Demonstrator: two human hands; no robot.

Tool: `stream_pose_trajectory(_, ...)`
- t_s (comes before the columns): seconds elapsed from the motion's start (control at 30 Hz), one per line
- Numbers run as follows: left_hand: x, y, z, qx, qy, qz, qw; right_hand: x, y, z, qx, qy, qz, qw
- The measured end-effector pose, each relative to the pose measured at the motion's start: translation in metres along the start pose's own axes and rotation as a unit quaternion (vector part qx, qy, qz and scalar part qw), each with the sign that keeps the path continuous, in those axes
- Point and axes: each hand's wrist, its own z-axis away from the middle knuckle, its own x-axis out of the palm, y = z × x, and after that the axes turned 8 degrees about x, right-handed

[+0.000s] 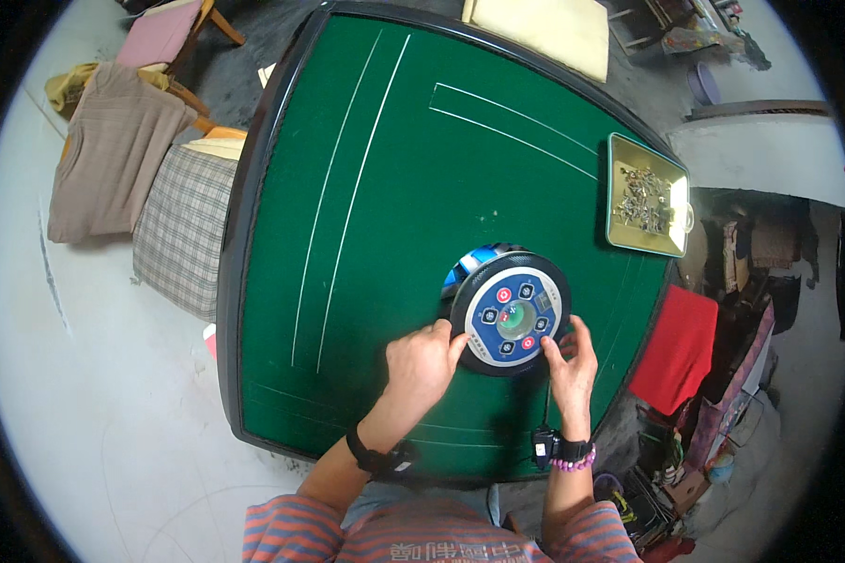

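Note:
A round control panel [499,324] with a black rim and blue face is tilted up at the middle of the green mahjong table [394,225]. Buttons ring a clear dome [515,320] with dice inside. My left hand [422,361] is closed on the rim's near left, thumb on the edge and fingers curled out of sight. On the near right, my right hand [571,361] grips the rim between thumb and fingers. Behind the raised panel, an opening shows blue and white mahjong tiles [477,260], mostly hidden by the panel.
At the table's right edge sits a shallow tin tray [615,242] of small metal pieces. A plaid-covered seat [183,225] and a chair with a brown garment [108,155] stand left. Beyond the far edge is a cream cushion [545,33]; a red cloth [674,352] hangs at right.

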Motion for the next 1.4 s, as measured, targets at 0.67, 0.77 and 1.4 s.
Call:
stream_pose_trajectory(0.67, 0.008, -0.024, -0.023, -0.168, -0.053, 0.296, 0.939, 0.014, 0.037, -0.056, 0.069, -0.086, -0.303, 0.947)
stream_pose_trajectory(0.77, 0.003, -0.020, -0.025, -0.169, -0.054, 0.274, 0.945, 0.012, 0.034, -0.058, 0.029, -0.064, -0.255, 0.964)
stream_pose_trajectory(1.4, 0.041, -0.023, -0.003, -0.206, -0.002, 0.394, 0.896, 0.023, 0.046, -0.065, 0.077, -0.197, -0.367, 0.906)
